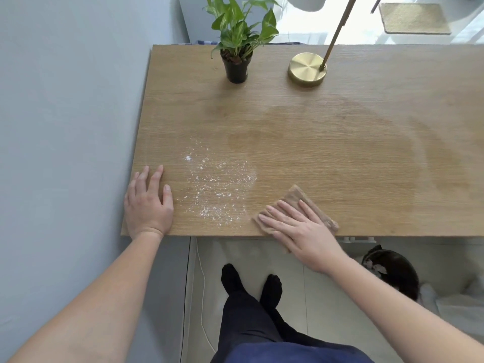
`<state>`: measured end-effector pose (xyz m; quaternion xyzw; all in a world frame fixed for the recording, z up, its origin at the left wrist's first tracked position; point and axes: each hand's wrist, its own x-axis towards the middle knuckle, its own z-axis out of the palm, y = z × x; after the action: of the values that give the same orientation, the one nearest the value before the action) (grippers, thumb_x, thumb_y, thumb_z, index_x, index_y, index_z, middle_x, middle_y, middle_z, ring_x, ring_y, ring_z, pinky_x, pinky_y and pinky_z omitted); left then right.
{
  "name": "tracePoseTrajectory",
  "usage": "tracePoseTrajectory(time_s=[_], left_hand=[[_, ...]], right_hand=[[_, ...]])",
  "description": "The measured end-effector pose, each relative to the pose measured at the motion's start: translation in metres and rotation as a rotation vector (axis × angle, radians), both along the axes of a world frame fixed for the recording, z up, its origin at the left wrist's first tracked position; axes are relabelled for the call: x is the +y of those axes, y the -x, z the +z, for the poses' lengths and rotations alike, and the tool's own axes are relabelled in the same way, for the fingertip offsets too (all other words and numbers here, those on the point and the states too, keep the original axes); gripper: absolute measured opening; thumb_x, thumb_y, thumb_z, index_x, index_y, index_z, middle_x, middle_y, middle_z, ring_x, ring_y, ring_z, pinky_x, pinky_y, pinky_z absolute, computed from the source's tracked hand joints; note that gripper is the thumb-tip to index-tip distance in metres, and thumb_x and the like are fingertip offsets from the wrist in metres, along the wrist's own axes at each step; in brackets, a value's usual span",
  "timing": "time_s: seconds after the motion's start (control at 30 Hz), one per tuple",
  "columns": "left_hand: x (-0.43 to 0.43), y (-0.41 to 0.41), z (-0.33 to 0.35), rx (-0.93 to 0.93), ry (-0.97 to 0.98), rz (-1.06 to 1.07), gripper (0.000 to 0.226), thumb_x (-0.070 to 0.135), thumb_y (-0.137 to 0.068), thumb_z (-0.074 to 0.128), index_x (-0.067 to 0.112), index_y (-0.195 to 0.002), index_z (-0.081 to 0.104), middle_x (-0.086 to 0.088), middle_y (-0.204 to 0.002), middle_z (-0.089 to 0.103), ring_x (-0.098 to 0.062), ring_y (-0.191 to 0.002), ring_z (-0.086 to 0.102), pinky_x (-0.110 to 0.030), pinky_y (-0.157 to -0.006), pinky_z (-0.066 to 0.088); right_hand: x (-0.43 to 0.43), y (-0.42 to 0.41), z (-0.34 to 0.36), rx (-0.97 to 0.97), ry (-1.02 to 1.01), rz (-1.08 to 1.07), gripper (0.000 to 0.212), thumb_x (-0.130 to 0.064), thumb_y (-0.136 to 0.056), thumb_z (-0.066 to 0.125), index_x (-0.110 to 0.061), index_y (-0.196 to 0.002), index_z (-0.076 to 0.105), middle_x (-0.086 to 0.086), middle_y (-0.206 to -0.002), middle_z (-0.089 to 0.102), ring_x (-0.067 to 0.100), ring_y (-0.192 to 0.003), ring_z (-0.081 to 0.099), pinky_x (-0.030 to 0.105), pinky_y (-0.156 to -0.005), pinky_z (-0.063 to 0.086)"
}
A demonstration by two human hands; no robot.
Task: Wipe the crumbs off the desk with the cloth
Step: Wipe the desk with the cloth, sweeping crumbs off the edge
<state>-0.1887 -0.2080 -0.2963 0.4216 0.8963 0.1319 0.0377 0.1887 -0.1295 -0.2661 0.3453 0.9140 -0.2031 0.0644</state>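
Your right hand [296, 229] lies flat on the folded brown cloth [298, 196], fingers straight and slightly spread, pressing it to the desk [340, 142] right at the near edge, in the lower middle of the frame. A corner of the cloth hangs over that edge beneath your palm. Your left hand [148, 203] rests palm down at the desk's lower-left corner, fingers loose and holding nothing, its outer side just past the left edge.

The white crumbs [214, 184] are scattered between your two hands, nearer the left one. Their closest specks lie just left of the cloth and near the front edge.

The desk's left edge runs along the grey wall [65, 100]. To the right of the cloth the wood is open all the way to the frame's right side (a darker, arc-shaped sheen crosses it).

At the upper middle of the frame a black pot [237, 69] holds a leafy green plant [241, 24]. The brass lamp base [307, 69] stands just to its right, apart from it. Under the desk at lower right sits a dark round container [392, 271]. Some pale scraps show at its rim, but you cannot tell what fills it.
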Motion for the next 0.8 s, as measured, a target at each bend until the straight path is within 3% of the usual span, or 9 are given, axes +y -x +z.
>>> tracePoseTrajectory(time_s=[0.1, 0.23, 0.3, 0.4, 0.47, 0.57, 0.7, 0.8], left_hand=[[-0.001, 0.0, -0.001, -0.008, 0.004, 0.0, 0.051, 0.038, -0.107, 0.049, 0.035, -0.158, 0.047, -0.001, -0.169, 0.038, -0.029, -0.157, 0.031, -0.053, -0.124, 0.028], [-0.001, 0.002, -0.001, -0.019, 0.007, -0.004, 0.055, 0.046, -0.104, 0.038, 0.037, -0.158, 0.046, 0.0, -0.169, 0.037, -0.028, -0.157, 0.031, -0.053, -0.124, 0.029], [-0.001, 0.001, 0.0, -0.024, 0.004, -0.005, 0.056, 0.047, -0.103, 0.037, 0.036, -0.158, 0.046, 0.0, -0.169, 0.038, -0.028, -0.157, 0.031, -0.053, -0.124, 0.029], [-0.001, 0.0, 0.001, -0.017, -0.004, -0.007, 0.056, 0.047, -0.103, 0.037, 0.036, -0.158, 0.047, -0.001, -0.169, 0.038, -0.029, -0.157, 0.032, -0.053, -0.124, 0.03], [0.0, 0.002, 0.0, -0.017, -0.003, -0.005, 0.057, 0.047, -0.103, 0.037, 0.036, -0.157, 0.047, -0.001, -0.169, 0.039, -0.029, -0.157, 0.032, -0.053, -0.124, 0.03], [0.0, 0.003, 0.0, -0.011, 0.013, -0.011, 0.057, 0.047, -0.103, 0.037, 0.037, -0.158, 0.046, 0.0, -0.169, 0.038, -0.028, -0.157, 0.031, -0.052, -0.124, 0.03], [0.0, 0.003, -0.001, -0.011, 0.009, -0.008, 0.057, 0.047, -0.103, 0.037, 0.038, -0.158, 0.046, 0.0, -0.169, 0.039, -0.027, -0.158, 0.031, -0.051, -0.125, 0.029], [0.0, 0.005, -0.001, -0.011, 0.006, -0.011, 0.056, 0.046, -0.103, 0.039, 0.038, -0.158, 0.046, 0.0, -0.169, 0.039, -0.027, -0.157, 0.031, -0.052, -0.125, 0.031]], right_hand=[[0.029, -0.032, 0.002, -0.019, 0.003, -0.133, 0.046, -0.057, -0.114, 0.013, -0.063, -0.159, 0.016, -0.03, -0.171, 0.012, -0.004, -0.16, -0.003, 0.04, -0.133, -0.003], [0.06, 0.027, 0.0, 0.047, 0.012, -0.523, 0.048, -0.059, -0.111, 0.017, -0.061, -0.159, 0.022, -0.029, -0.171, 0.012, 0.003, -0.162, -0.001, 0.041, -0.131, -0.01], [0.047, 0.056, -0.002, 0.043, 0.017, -0.497, 0.049, -0.06, -0.112, 0.015, -0.059, -0.161, 0.018, -0.028, -0.17, 0.008, 0.007, -0.163, -0.004, 0.045, -0.131, -0.011], [0.016, 0.038, -0.004, 0.023, -0.015, -0.148, 0.049, -0.055, -0.115, 0.016, -0.056, -0.164, 0.015, -0.026, -0.172, 0.009, 0.004, -0.162, -0.004, 0.046, -0.133, -0.004], [0.018, 0.006, -0.003, -0.006, -0.024, -0.042, 0.049, -0.054, -0.114, 0.013, -0.056, -0.163, 0.014, -0.027, -0.172, 0.009, -0.001, -0.161, -0.005, 0.043, -0.133, -0.001], [0.06, -0.008, 0.0, -0.005, -0.029, -0.241, 0.048, -0.054, -0.114, 0.013, -0.058, -0.162, 0.015, -0.028, -0.172, 0.01, -0.001, -0.161, -0.002, 0.041, -0.133, -0.004], [0.127, 0.063, 0.0, 0.054, 0.005, -0.628, 0.051, -0.058, -0.111, 0.016, -0.057, -0.162, 0.02, -0.028, -0.172, 0.012, 0.006, -0.163, 0.001, 0.045, -0.131, -0.008], [0.132, 0.116, -0.001, 0.058, 0.016, -0.541, 0.052, -0.06, -0.111, 0.014, -0.057, -0.163, 0.015, -0.026, -0.173, 0.007, 0.009, -0.163, -0.001, 0.047, -0.131, -0.009]])
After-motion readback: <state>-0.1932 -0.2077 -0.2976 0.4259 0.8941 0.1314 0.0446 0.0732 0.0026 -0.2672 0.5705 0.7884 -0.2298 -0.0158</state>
